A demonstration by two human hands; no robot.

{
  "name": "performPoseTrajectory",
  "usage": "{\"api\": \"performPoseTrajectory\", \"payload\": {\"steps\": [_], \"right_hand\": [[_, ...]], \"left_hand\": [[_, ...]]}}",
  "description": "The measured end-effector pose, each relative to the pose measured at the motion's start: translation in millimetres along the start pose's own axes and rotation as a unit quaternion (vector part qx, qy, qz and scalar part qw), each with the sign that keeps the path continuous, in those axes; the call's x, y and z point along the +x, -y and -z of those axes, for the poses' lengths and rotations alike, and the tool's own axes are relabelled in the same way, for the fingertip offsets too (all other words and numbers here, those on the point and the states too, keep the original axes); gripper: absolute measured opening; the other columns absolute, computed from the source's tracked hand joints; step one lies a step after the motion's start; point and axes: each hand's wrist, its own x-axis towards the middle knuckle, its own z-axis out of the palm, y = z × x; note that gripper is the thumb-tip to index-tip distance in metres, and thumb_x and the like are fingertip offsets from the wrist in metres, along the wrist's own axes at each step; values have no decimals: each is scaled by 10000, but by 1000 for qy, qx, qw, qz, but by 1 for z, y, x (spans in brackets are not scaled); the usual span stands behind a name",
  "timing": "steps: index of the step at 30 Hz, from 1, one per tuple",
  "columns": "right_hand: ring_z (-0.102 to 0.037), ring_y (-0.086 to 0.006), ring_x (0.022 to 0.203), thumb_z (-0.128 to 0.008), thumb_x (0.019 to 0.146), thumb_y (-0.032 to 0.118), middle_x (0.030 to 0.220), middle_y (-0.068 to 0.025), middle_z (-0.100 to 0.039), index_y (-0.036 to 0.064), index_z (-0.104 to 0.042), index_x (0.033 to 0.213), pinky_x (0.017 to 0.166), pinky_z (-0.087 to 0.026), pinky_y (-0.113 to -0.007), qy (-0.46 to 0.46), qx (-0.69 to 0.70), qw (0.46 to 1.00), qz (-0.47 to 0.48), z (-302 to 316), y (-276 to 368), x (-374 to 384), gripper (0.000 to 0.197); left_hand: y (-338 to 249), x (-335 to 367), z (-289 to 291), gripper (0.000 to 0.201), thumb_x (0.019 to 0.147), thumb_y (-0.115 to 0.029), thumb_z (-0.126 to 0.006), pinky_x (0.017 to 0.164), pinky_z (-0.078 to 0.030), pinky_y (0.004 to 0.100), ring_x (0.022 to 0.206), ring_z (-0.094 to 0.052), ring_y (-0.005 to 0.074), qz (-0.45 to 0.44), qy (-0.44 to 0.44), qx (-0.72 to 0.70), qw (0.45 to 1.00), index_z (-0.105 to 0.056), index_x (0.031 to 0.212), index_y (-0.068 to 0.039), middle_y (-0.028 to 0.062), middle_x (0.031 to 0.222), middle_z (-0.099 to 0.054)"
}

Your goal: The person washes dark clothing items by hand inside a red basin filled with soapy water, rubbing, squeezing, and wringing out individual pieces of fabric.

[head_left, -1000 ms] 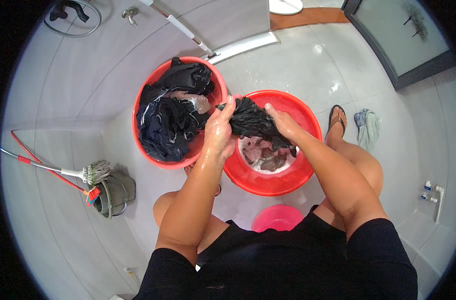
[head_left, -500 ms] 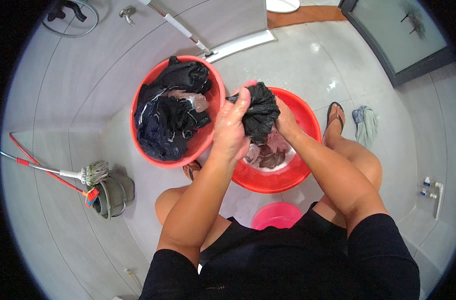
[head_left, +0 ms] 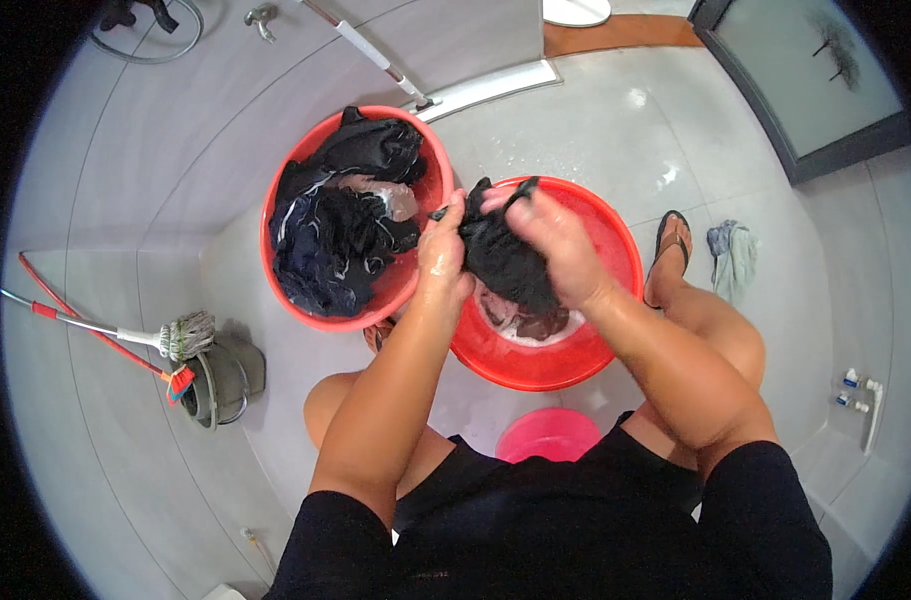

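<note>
A wet black garment point(head_left: 507, 262) hangs bunched over the red basin point(head_left: 535, 375), its kind hidden by the folds. My left hand point(head_left: 442, 245) is closed on the garment's left edge, with suds on the skin. On the other side my right hand point(head_left: 560, 245) grips its upper right part; the fingers are blurred by motion. Below the garment, soaked brownish and pinkish cloth point(head_left: 545, 322) lies in foamy water in the basin. To the left, a lighter red basin point(head_left: 437, 200) touches or nearly touches it and holds a heap of dark clothes point(head_left: 325, 250) with a pinkish piece among them.
A pink basin point(head_left: 545, 435) stands between my legs. Left of me are a grey mop bucket point(head_left: 237, 385), a mop point(head_left: 187, 337) and a red brush point(head_left: 179, 382). A pale cloth point(head_left: 735, 255) lies by my right sandal. A tap point(head_left: 262, 20) juts from the wall; a dark-framed door point(head_left: 805, 160) is far right.
My right hand has come up and left over the top of the black garment. The garment has loosened from a tight bunch and hangs longer. My left hand has shifted slightly left.
</note>
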Motion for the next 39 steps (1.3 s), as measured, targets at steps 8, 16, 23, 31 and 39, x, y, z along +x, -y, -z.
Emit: {"api": "performPoseTrajectory", "payload": {"steps": [8, 16, 23, 31, 39], "right_hand": [[-639, -375, 754, -733, 809, 267, 827, -145, -611, 71, -686, 898, 666, -536, -466, -105, -502, 825, 237, -11, -33, 8, 220], [-677, -328, 1030, -528, 956, 327, 1081, -220, -702, -46, -632, 1175, 925, -505, -400, -210, -331, 920, 20, 93, -65, 48, 445], [-687, -268, 1013, -495, 1000, 325, 1140, -164, -697, -16, -629, 1240, 968, -529, -401, -86, 239, 962, -104, 29, -9, 26, 438], [-645, -429, 857, -776, 835, 340, 876, -181, -629, 71, -675, 820, 789, -535, -492, -60, -450, 854, 252, -43, -41, -3, 288], [-658, -367, 823, -574, 985, 347, 913, -201, -690, 10, -661, 888, 759, -496, -481, -239, -359, 901, 43, 93, -89, 56, 361]], "left_hand": [[46, -10, -1, 378, 1062, -409, -473, 851, -553, 399, 984, -660, 222, 32, 74, -77, 994, -621, 1155, -73, 86, 1071, -666], [-4, -30, -43, 292, 1016, -300, -601, 891, -560, 394, 951, -692, 223, -66, 88, 73, 991, -661, 1156, -50, 80, 1043, -708], [-3, -4, -14, 375, 1006, -310, -632, 978, -529, 421, 1076, -656, 248, -139, 11, 43, 989, -604, 1271, -46, 98, 1183, -664], [70, 37, 47, 283, 1006, -396, -524, 778, -551, 359, 827, -644, 185, -44, 208, -157, 965, -622, 1023, -130, 37, 939, -640], [28, -30, -27, 254, 1012, -267, -588, 771, -604, 407, 837, -720, 251, 26, 4, 26, 999, -621, 1141, -51, 105, 961, -706]]}}
